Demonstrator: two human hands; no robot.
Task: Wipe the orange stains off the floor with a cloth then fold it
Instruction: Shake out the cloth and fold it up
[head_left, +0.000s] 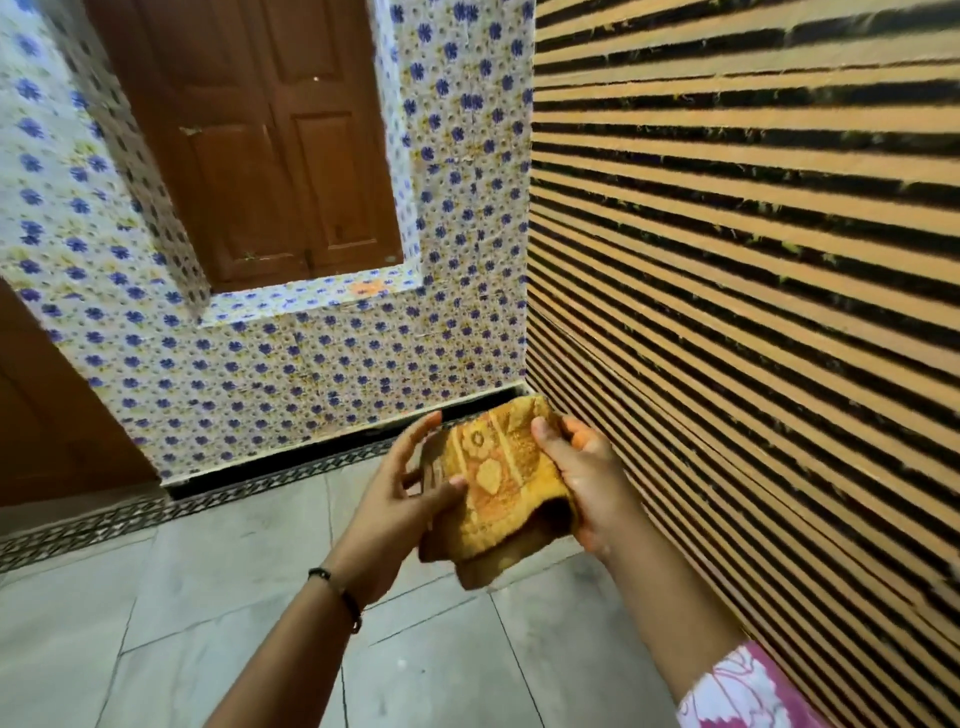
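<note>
A yellow-orange patterned cloth (493, 478) is held up in front of me, bunched and partly folded, above the grey floor tiles (249, 597). My left hand (410, 499) grips its left side, thumb on top and fingers underneath. My right hand (582, 467) grips the right edge, its fingertips tinted orange. An orange stain (368, 287) shows on the tiled ledge under the wooden shutters. No stain is visible on the floor in this view.
A blue-flowered tiled wall (311, 364) stands ahead, with brown wooden shutters (260, 140) set in a recess. An orange-and-black striped wall (753, 260) runs close on the right. A wooden door (47, 415) is at the left. A dark patterned border (104, 519) edges the floor.
</note>
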